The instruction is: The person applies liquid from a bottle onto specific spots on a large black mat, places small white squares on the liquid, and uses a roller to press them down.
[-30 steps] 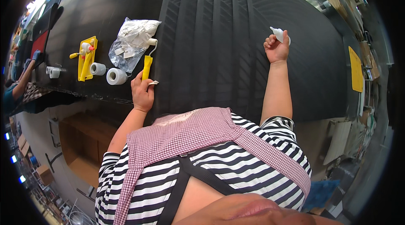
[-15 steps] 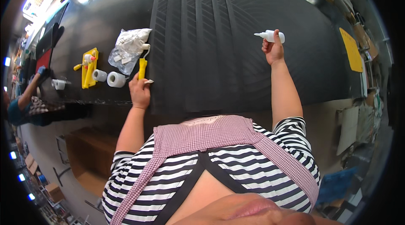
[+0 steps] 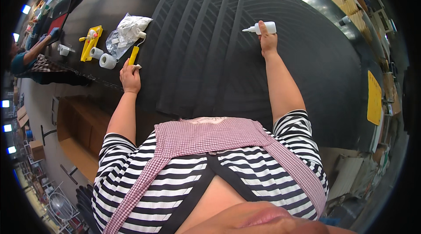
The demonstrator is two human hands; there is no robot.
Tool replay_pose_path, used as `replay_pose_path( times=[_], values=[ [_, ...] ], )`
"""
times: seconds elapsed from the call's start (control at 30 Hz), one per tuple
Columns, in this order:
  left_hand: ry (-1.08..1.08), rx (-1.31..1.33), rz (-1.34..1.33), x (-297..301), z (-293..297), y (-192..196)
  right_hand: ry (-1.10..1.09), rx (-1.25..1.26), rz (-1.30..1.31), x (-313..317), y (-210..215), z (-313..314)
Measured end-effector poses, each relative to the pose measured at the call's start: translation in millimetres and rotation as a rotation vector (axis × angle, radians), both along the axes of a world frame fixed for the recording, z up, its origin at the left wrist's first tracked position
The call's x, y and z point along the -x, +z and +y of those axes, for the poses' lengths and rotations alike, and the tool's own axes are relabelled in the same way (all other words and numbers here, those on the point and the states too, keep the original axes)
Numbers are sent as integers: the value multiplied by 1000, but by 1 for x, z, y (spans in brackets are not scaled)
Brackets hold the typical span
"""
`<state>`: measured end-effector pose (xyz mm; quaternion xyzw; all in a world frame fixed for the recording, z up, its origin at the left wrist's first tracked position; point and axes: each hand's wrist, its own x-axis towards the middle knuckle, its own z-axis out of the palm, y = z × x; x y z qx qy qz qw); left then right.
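Note:
My right hand (image 3: pixel 268 43) is closed round a white squeeze bottle (image 3: pixel 268 27). The bottle lies on its side in the grip, its thin nozzle pointing left, above a broad black sheet (image 3: pixel 280 76) marked with curved streaks. Long black strips (image 3: pixel 210 23) run away from me across its left half. My left hand (image 3: pixel 130 79) rests at the sheet's left edge, closed on a crumpled white scrap (image 3: pixel 137 66). Its fingers touch the end of the yellow handle of a small roller (image 3: pixel 133 55). Beyond the roller lies a clear bag of white pieces (image 3: pixel 127 32).
Left of the bag are two white rolls (image 3: pixel 107 61) and a yellow tray (image 3: pixel 91 43). A co-worker in blue gloves (image 3: pixel 53 32) stands at the table's far left. At the right edge lies a yellow board (image 3: pixel 374 98). Below the table is a brown carton (image 3: pixel 79 133).
My view has turned, so the table appears rotated. The bottle in my right hand has come left, closer to the strips. My left hand keeps its place beside the roller.

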<state>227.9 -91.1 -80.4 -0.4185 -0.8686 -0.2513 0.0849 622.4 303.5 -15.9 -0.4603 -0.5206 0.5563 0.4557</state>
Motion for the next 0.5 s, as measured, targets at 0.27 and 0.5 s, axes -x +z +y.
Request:
replay_pose_path(
  times=[0.27,0.5],
  values=[
    [-57,-34,54,-1,2,-3,5,-277,-328,3,-23,34],
    [-38,-15,20,-4,5,2,-8,-281,-312,6,-27,36]
  ],
)
